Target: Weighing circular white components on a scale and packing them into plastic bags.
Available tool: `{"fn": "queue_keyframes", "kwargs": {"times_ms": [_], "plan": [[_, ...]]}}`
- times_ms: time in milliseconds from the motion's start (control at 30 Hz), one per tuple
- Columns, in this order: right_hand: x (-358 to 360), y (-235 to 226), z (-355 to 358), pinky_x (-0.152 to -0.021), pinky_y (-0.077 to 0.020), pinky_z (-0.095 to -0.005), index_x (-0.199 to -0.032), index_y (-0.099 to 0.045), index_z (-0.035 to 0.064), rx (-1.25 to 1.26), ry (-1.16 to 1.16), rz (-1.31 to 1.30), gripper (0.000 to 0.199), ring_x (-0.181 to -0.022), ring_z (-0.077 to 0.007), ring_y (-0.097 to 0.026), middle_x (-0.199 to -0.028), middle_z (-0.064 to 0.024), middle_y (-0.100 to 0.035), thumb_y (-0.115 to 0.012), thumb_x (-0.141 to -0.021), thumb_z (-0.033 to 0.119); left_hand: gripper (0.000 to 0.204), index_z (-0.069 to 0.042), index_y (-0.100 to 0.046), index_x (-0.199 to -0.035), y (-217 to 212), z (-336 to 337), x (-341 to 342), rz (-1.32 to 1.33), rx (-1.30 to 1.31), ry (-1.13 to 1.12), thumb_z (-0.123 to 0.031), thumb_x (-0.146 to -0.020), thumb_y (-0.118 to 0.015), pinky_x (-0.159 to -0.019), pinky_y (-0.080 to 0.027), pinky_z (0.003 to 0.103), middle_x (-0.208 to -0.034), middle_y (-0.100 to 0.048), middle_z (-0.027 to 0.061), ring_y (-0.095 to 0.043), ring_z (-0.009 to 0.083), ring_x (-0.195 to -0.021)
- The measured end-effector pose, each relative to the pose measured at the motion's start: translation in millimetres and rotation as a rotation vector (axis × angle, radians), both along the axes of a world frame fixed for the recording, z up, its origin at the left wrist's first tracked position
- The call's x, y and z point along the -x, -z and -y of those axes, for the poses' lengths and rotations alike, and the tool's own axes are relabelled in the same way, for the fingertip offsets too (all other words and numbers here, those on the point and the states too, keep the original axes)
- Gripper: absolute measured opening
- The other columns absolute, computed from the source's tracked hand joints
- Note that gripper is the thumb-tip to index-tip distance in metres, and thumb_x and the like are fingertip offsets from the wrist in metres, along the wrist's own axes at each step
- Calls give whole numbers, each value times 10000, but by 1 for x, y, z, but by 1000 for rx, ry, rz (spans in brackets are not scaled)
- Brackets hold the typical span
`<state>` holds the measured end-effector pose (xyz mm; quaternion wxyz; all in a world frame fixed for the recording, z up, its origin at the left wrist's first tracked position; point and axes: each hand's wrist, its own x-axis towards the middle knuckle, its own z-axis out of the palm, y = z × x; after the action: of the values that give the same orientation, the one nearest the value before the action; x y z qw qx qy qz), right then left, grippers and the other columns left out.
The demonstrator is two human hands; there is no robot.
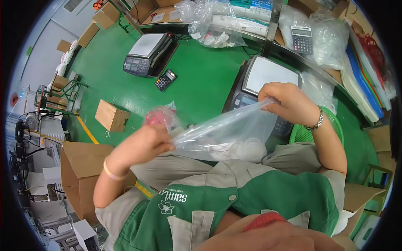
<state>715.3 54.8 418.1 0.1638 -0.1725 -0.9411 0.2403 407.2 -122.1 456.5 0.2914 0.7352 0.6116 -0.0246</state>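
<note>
A clear plastic bag (234, 127) is stretched by its top edge between my two hands, above my lap. White rounded pieces (243, 149) lie in its lower part; their kind cannot be made out through the plastic. My left hand (151, 140) pinches the bag's left corner, thumb against fingers. Just beyond that hand is a smaller clear bag with something pink-red (161, 117) in it; whether the hand touches it is unclear. My right hand (289, 100), higher up and in front of a weighing scale (272, 75), pinches the other corner.
A second scale (144, 54) and a calculator (166, 80) rest on the green surface. Another calculator (302, 39) lies on plastic bags at the back right. A green basket (338, 125) stands by my right forearm, a wooden box (112, 116) and an open carton (77, 171) to the left.
</note>
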Motion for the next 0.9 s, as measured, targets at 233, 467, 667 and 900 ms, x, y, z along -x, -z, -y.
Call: {"fn": "queue_keyframes", "kwargs": {"times_ms": [233,467,667,900], "plan": [[-23,9,-26,-615,-427,-303,-817,-561,31,294,-10,-5,120,-678,-151,-541,-730,-55,-560,-595,-815,146,296,-51,-655,-818,-21,19,-37,150,-341,423,-341,-791,-600,-967,-306,505,-1208,-522,166,-467,380,-1122],[7,37,-17,-638,-403,-228,-809,-575,11,648,-103,-120,146,-692,-55,-461,-737,18,-516,-579,-851,150,665,-57,-327,-1333,51,-33,-55,2064,-342,157,-481,-850,-498,-1001,-243,509,-1231,-436,143,-464,275,-1087],[1,-13,22,-559,-386,-272,-775,-557,9,399,-49,-210,101,-614,-132,-493,-665,-43,-513,-594,-769,102,1013,-12,-284,-1363,66,-47,-72,1208,-487,-222,-309,-554,-817,-755,-462,276,-1116,-503,56,-532,137,-812],[29,-8,48,-620,-452,-368,-844,-535,54,-203,-146,-510,183,-695,-287,-558,-755,-124,-539,-584,-815,228,324,-3,-456,-1037,87,-52,-117,784,-594,-33,-243,-841,-552,-565,-441,338,-721,-572,124,-563,231,-615]]}}
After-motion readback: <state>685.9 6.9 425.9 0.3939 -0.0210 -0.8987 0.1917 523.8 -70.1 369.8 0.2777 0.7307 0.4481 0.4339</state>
